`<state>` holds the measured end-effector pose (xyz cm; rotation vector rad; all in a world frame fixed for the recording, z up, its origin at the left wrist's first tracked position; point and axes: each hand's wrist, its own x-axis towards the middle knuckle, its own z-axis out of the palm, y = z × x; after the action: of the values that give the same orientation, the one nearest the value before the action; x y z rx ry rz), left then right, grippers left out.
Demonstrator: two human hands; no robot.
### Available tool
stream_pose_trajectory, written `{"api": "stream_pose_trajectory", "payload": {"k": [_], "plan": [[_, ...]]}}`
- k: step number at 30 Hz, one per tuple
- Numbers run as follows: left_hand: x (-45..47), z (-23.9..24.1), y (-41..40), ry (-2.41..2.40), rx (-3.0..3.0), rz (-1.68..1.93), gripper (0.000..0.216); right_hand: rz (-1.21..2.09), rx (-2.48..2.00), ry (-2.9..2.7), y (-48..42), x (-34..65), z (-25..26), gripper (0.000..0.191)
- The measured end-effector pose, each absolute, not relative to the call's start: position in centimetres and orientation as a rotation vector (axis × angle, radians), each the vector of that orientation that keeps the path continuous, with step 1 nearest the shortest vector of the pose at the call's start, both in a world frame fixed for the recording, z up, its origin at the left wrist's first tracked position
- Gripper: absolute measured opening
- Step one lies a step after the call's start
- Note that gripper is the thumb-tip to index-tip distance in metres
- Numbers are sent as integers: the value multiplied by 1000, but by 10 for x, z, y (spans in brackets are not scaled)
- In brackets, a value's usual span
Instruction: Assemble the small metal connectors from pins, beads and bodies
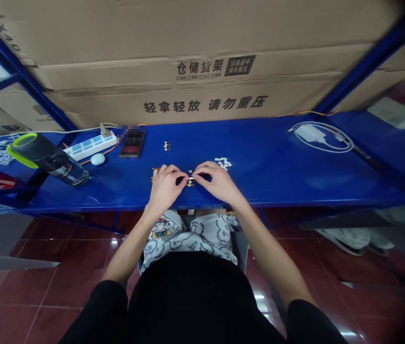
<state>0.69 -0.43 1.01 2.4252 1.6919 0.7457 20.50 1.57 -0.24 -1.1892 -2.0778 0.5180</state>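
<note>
My left hand is closed in a pinch over the blue shelf top, its thumb and fingertips at a small cluster of white and gold-dark pieces. Facing it, my right hand pinches too, its fingertips at the same cluster. What lies between the fingers is too small to make out. Under and beside my left hand, thin gold-coloured pieces show in part. Just beyond my right hand lies a scatter of small white pieces. Farther back sits a small group of white-and-dark pieces.
A dark bottle with a lime-green loop leans at the left, near a white power strip and a white oval object. A coiled white cable with its charger lies right. Cardboard boxes stand behind the blue shelf.
</note>
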Motion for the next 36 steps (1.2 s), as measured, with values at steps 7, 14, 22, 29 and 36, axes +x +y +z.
{"api": "stream_pose_trajectory", "payload": {"k": [7, 14, 22, 29, 36], "plan": [[7, 8, -2, 1669, 2440, 764, 14, 516, -1182, -2076, 16, 204, -3, 15], [6, 8, 1, 1630, 2434, 736, 11, 524, -1190, -2073, 16, 204, -3, 16], [5, 9, 0, 1654, 2372, 792, 8, 462, -1280, -2006, 18, 202, -3, 16], [4, 8, 0, 1649, 2360, 809, 8, 461, -1324, -2017, 31, 200, -2, 12], [4, 5, 2, 1642, 2349, 816, 7, 445, -1317, -2082, 34, 202, -1, 10]]}}
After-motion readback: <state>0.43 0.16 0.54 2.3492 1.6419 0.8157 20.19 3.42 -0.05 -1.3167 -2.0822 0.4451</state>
